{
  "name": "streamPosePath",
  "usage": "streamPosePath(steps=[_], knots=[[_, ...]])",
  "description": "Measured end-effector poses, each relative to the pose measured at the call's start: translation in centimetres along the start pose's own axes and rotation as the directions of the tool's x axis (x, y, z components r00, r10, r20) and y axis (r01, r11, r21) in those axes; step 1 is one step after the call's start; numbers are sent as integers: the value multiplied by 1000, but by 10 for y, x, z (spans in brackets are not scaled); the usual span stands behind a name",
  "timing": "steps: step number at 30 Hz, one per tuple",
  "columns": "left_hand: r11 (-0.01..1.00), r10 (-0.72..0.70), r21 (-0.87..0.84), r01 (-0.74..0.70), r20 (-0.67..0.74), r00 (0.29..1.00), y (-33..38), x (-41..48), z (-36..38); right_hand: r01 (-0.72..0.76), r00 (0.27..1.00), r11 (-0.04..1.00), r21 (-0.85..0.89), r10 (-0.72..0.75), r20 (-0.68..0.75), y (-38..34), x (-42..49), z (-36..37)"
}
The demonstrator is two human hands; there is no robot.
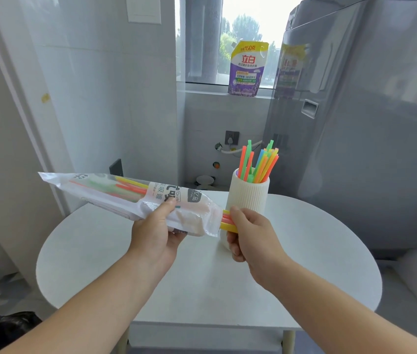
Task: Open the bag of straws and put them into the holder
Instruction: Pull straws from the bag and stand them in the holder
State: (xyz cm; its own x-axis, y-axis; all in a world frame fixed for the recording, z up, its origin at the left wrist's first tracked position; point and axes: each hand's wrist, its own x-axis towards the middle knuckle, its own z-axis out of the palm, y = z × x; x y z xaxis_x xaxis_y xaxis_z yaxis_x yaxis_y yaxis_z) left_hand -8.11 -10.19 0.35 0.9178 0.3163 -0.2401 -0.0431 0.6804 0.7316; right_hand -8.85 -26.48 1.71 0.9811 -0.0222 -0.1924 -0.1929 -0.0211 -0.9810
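Above a round white tabletop (202, 282), a person's left grip (156, 235) is clamped on the right-hand part of a clear printed bag of straws (115, 191), thumb on top and fingers underneath. It holds the bag in the air, roughly level, with the sealed end tilted up to the left. The bag's open mouth faces right, where a few yellow and orange straw ends (227, 222) stick out. The right grip (249, 233) is curled tight around these ends, just beside the bag's mouth. More straws show through the plastic deeper inside the bag.

Just behind the right grip, a ribbed cream holder (249, 198) stands upright on the tabletop, its base partly hidden by that hand. A bunch of loose straws (261, 163) in orange, green, yellow and blue stands in it, leaning right, their tops well above the rim.

Beyond the tabletop, a purple-and-yellow detergent pouch (248, 70) stands on the window sill. A grey washing machine (355, 136) fills the right side, and a wall socket (231, 137) sits below the sill.
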Motion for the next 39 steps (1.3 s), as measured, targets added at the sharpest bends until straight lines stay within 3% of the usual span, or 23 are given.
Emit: streamPosePath(steps=[6, 15, 19, 25, 28, 33, 37, 39], knots=[[1000, 4, -3, -4, -9, 1000, 1, 1, 0, 171, 985, 948, -270, -175, 8, 2, 4, -6], [999, -25, -32, 25, -22, 999, 9, 6, -5, 328, 939, 811, -483, -334, 77, -8, 11, -27], [998, -33, -56, 33, -4, 999, 12, 6, -6, 355, 926, 799, -485, -372, 65, -16, 12, -35], [998, -21, -56, 21, 6, 1000, 10, 6, -5, 227, 974, 951, -208, -216, 73, -14, 8, -37], [998, -20, -62, 20, 2, 1000, 9, 4, -4, 198, 978, 975, -101, -189, 92, -16, 7, -35], [997, -19, -78, 20, 13, 1000, 16, 4, -5, 181, 983, 983, 1, -181, -28, -25, 11, -48], [993, -34, -109, 38, 32, 999, 19, 4, -6, 83, 997, 898, 432, -77, -32, -28, 10, -52], [992, -54, -114, 58, 39, 998, 17, 1, -3, 55, 998, 840, 540, -56, -16, -26, 7, -45]])
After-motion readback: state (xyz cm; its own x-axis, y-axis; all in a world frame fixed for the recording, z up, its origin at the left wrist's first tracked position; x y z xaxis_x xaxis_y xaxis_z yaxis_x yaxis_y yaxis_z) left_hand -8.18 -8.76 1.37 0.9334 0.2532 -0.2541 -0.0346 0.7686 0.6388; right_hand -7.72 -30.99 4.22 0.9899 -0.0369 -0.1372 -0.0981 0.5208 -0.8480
